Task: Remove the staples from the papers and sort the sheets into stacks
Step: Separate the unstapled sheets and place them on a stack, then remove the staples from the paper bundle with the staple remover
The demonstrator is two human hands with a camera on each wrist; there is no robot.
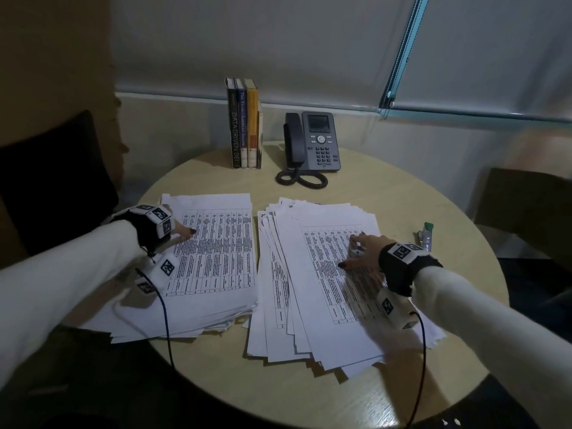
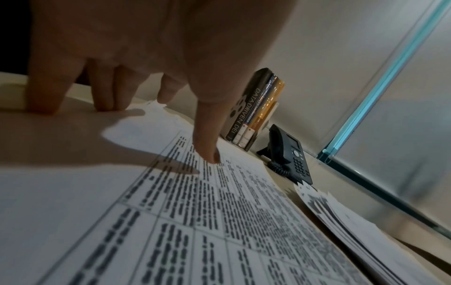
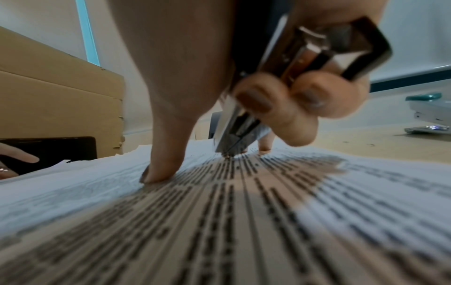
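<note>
head: two paper stacks (image 1: 213,258) side by side on the round table (image 1: 418,205), book spine reads "DATA DRIVEN DEI" (image 1: 235,137) | left wrist: my left hand (image 2: 151,48) relaxed, fingertips on left stack | right wrist: my right hand (image 3: 244,81) gripping a metal staple remover (image 3: 288,77), tip on right stack (image 3: 244,221), print too blurry

sheets (image 1: 216,243): matt printed paper | staple remover (image 3: 314,63): shiny metal | table (image 1: 402,196): smooth pale wood

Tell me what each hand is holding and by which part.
The right hand grips a metal staple remover round its body with curled fingers. The left hand holds nothing.
</note>
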